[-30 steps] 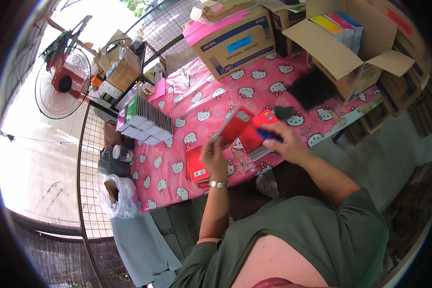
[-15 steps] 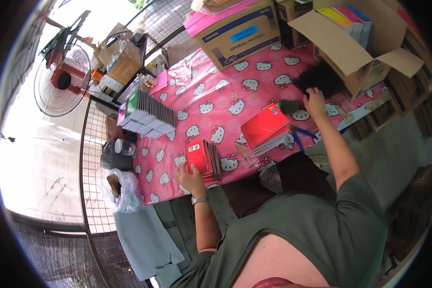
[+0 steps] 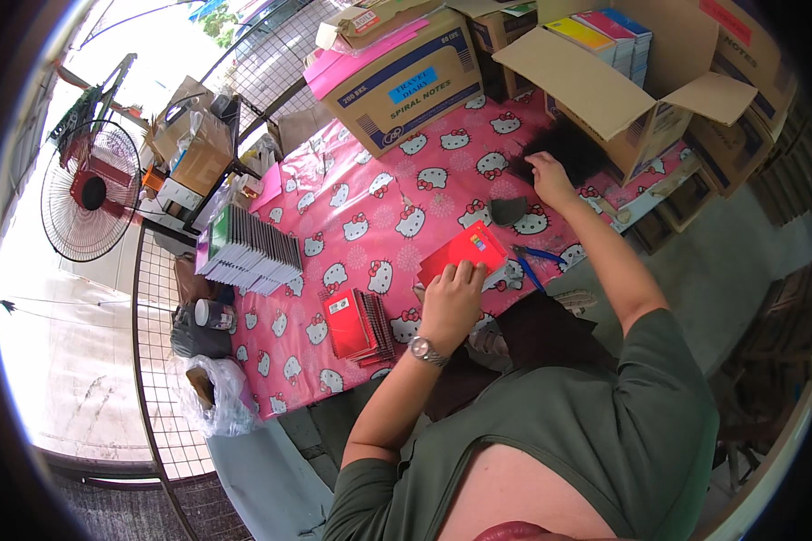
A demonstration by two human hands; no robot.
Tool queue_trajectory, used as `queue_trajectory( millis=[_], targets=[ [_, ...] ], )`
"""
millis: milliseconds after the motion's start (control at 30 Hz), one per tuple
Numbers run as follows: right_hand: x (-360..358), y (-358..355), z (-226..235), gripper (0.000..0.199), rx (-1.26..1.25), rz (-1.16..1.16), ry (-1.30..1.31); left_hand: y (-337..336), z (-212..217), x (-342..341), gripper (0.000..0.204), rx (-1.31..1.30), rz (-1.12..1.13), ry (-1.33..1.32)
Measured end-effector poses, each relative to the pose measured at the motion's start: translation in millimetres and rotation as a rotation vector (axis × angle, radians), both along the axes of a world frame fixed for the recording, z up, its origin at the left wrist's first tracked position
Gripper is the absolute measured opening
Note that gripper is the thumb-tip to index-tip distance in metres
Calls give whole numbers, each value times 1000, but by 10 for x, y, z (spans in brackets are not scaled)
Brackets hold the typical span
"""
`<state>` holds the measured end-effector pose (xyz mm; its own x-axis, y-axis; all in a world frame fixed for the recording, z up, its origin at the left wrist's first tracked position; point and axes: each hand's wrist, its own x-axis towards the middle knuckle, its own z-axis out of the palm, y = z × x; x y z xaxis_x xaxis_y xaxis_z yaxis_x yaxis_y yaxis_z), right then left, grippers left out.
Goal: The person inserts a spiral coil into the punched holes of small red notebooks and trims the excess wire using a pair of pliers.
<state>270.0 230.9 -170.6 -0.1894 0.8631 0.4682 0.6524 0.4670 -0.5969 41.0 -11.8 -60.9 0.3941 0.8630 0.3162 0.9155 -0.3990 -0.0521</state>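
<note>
My left hand [image 3: 453,302] lies over the near edge of the top red notebook [image 3: 460,251], fingers bent onto its cover and thumb hidden. That notebook tops a small stack. My right hand [image 3: 552,183] is at the edge of a dark, bristly heap [image 3: 570,155] of what look like fine black strands; its fingers are pinched together, and what they hold is too small to make out. Below that hand sits a dark grey rounded piece [image 3: 508,211]. Blue-handled pliers [image 3: 539,261] lie to the right of the notebooks. Left of my left hand is another pile of red spiral notebooks [image 3: 356,325].
A long row of spiral notebooks [image 3: 253,252] stands at the left of the pink patterned tablecloth [image 3: 352,243]. Cardboard boxes line the far side: a closed box [image 3: 401,90] and an open box [image 3: 622,99] holding coloured notebooks. A fan [image 3: 90,189] and plastic bag [image 3: 216,392] are at the left.
My left hand has moved right, from the pile of red spiral notebooks to the other red stack. My right hand stays by the black heap, its fingers now pinched. The view has shifted slightly.
</note>
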Motion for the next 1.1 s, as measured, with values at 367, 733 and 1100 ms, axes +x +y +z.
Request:
queue_trajectory(
  millis=[367, 733, 1100],
  targets=[
    [-443, -1312, 1171, 19, -39, 530, 346, 330, 346, -268, 21, 31, 98, -233],
    [-356, -1339, 1215, 20, -116, 590, 285, 347, 312, -240, 18, 77, 85, -280],
    [-331, -1305, 1397, 22, -556, 670, 395, 342, 250, -122, 22, 141, 30, -320]
  ],
)
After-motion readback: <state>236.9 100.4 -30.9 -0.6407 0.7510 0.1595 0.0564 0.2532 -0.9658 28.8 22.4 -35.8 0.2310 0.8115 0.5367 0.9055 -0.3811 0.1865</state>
